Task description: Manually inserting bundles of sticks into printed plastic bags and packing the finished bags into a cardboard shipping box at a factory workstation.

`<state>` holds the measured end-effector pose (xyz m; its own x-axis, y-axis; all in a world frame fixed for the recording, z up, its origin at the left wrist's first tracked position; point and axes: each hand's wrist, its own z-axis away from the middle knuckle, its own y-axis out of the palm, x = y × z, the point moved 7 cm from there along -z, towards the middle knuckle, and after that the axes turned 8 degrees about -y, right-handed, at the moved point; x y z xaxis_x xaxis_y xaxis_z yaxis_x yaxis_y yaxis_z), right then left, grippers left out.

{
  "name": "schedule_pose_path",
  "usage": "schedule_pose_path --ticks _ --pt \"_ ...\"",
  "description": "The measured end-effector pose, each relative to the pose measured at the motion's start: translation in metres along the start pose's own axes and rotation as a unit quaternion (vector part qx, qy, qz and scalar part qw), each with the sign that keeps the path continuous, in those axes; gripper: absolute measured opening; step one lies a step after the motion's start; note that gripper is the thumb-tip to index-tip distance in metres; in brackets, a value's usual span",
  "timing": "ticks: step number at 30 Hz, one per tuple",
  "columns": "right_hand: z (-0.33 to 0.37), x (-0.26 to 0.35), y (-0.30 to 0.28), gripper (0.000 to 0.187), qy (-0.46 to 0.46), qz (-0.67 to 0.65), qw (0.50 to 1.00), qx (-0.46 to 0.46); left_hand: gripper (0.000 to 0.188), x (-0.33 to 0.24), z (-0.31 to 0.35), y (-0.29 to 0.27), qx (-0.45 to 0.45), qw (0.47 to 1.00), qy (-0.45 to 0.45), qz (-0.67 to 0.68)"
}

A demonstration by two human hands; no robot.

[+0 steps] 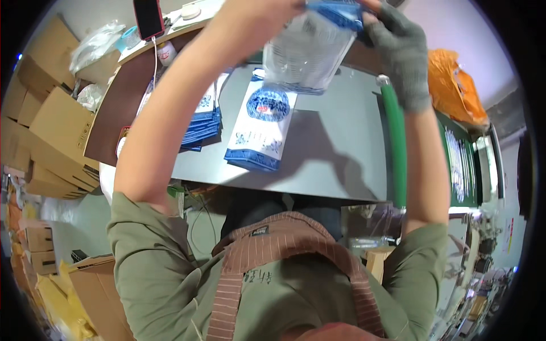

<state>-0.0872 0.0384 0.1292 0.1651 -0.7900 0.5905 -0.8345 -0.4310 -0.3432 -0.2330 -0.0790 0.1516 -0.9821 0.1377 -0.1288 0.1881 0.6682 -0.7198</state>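
Observation:
High over the table, I hold up a plastic bag [310,54] with a clear panel and a blue band along its top. My bare left hand [276,10] is at its upper left corner, its fingers partly cut off by the picture's top edge. In a grey knitted glove, my right hand [401,48] grips the upper right corner. Beneath the raised bag, a white and blue printed bag [259,128] lies flat on the grey tabletop [341,148]. To its left is a stack of similar blue and white bags [202,128], partly hidden by my left forearm.
A green padded bar [394,148] runs along the table's right side, beside an orange plastic bag [455,85]. A phone [149,20] with a charging cable stands at the back left. Cardboard boxes [60,128] are piled at left.

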Motion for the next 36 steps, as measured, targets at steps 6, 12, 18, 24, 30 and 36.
schedule_pose_path --ticks 6,12,18,24,30,36 --pt "0.162 -0.053 0.098 0.035 -0.004 0.081 0.974 0.213 0.021 0.039 0.19 0.104 0.193 0.971 -0.124 0.065" --pt "0.252 -0.074 0.136 0.037 0.014 0.088 0.972 0.218 0.054 0.003 0.265 0.122 0.162 0.982 -0.09 -0.032" --pt "0.268 -0.124 0.111 0.054 0.437 -0.4 0.805 0.011 0.026 0.011 0.214 0.09 -0.012 0.994 -0.07 -0.081" --pt "0.246 -0.1 0.168 0.078 0.487 -0.72 0.482 0.113 0.012 -0.093 0.191 0.038 0.053 0.998 -0.012 0.015" --pt "0.289 -0.005 0.145 0.047 0.629 -0.673 0.367 0.131 0.046 -0.15 0.268 0.006 0.01 0.972 -0.183 0.144" --pt "0.26 0.11 0.239 0.058 0.485 -0.444 0.602 0.454 0.096 -0.139 0.414 -0.034 -0.401 0.39 -0.552 0.618"
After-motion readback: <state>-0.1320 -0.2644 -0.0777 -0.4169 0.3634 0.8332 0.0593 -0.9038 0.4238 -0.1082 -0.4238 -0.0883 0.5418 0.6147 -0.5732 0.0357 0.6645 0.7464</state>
